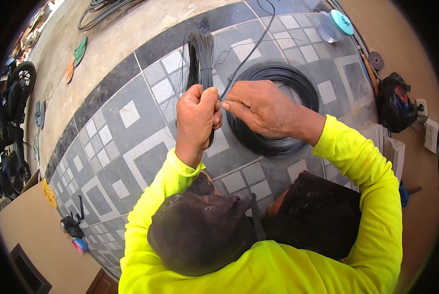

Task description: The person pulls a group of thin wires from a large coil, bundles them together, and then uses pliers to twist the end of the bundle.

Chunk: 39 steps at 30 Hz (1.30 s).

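Note:
A folded bundle of thin dark wires (205, 56) stands up from my left hand (198, 113), whose fingers are wrapped round it. Its lower ends show below that fist. My right hand (264, 109) is closed in a pinch beside it, the two hands touching or nearly so. Between the right thumb and forefinger is a thin piece of wire, mostly hidden by the fingers. Under the right hand a large round coil of dark wire (278, 147) lies on the tiles. A dark cable (251, 51) runs from near my fingers toward the far edge.
Grey patterned tiles (146, 122) cover the floor. At the far right stands a clear tub with a turquoise lid (342, 22); a black plastic bag (396, 102) is by the wall. Sandals (80, 51), a motorcycle (13, 112) and another cable coil (102, 7) are to the left.

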Each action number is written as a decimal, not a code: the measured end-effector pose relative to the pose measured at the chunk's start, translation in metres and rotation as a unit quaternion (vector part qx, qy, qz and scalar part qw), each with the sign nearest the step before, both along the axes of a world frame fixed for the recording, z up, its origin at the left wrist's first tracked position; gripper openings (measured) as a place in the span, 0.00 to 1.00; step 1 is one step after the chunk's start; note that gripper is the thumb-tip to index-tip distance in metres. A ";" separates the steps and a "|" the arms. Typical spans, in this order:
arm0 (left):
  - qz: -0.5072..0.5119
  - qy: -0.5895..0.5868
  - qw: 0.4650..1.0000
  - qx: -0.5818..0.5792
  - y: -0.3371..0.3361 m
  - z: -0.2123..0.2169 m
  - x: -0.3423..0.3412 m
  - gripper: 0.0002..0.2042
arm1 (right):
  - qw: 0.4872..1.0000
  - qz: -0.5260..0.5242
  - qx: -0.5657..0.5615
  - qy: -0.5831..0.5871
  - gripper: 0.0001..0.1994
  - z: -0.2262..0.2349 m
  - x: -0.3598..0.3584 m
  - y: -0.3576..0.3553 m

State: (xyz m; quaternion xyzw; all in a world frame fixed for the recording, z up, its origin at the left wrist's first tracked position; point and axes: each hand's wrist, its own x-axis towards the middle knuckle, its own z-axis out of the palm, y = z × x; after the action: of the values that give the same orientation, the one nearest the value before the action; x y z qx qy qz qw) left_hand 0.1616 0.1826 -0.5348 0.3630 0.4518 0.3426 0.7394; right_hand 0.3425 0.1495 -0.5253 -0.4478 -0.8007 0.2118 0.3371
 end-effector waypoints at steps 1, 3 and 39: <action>-0.008 -0.003 1.000 0.001 0.000 -0.001 -0.001 0.08 | 0.986 -0.011 -0.145 0.076 0.10 0.007 -0.002 0.003; 0.009 -0.014 1.000 -0.013 -0.001 0.001 0.000 0.10 | 0.877 -0.030 -0.426 0.222 0.12 0.029 -0.005 0.008; 0.004 -0.073 0.997 0.014 -0.003 -0.004 -0.007 0.13 | 0.995 -0.003 0.079 -0.065 0.10 0.013 0.000 0.017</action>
State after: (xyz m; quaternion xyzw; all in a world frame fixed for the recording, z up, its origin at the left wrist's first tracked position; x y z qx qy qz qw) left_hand 0.1543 0.1801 -0.5387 0.3460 0.3934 0.3773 0.7637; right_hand 0.3430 0.1661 -0.5122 -0.4352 -0.8335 0.1172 0.3195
